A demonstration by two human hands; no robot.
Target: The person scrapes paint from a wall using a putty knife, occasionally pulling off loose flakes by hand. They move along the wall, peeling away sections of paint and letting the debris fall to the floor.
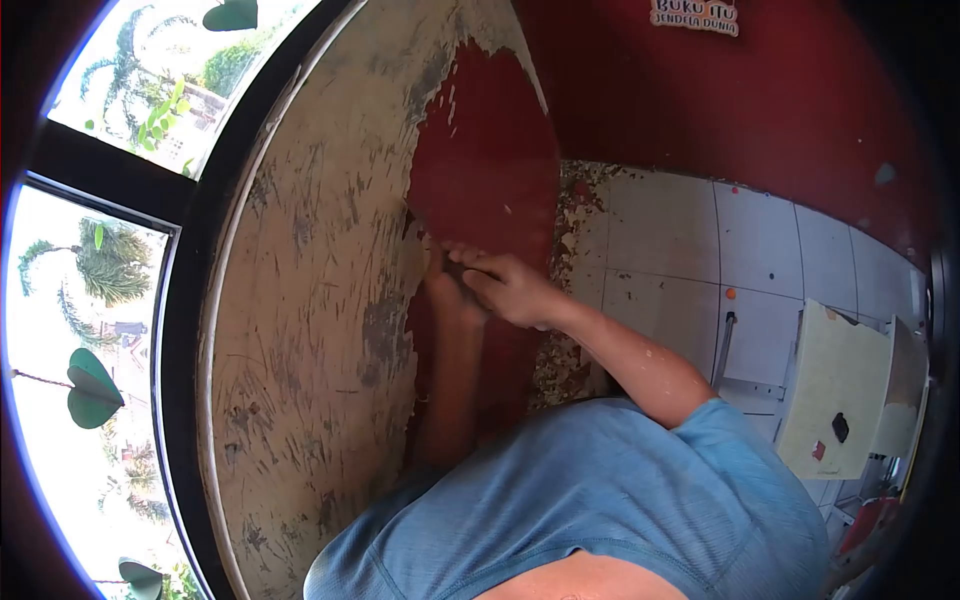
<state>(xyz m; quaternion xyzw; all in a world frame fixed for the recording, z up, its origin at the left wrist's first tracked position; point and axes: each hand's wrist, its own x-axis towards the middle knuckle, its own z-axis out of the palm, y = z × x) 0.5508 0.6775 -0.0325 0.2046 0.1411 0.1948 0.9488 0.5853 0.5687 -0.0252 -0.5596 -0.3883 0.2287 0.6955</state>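
My right hand (507,288) is closed around the handle of what looks like a scraper (458,268), most of it hidden by my fingers. My left hand (442,280) is closed at the front of the same tool, slightly blurred, close to the wall. Both hands are at the ragged border between the red paint (480,150) and the bare, scratched tan surface (310,240). The tool's blade cannot be made out clearly.
Paint flakes (575,235) lie along the wall's foot on the white tiled floor (660,225). To the right stands a pale-topped table or stool (835,390). A dark-framed window (185,300) with hanging heart-shaped leaves (93,388) borders the left. A sticker (695,15) is on the far red wall.
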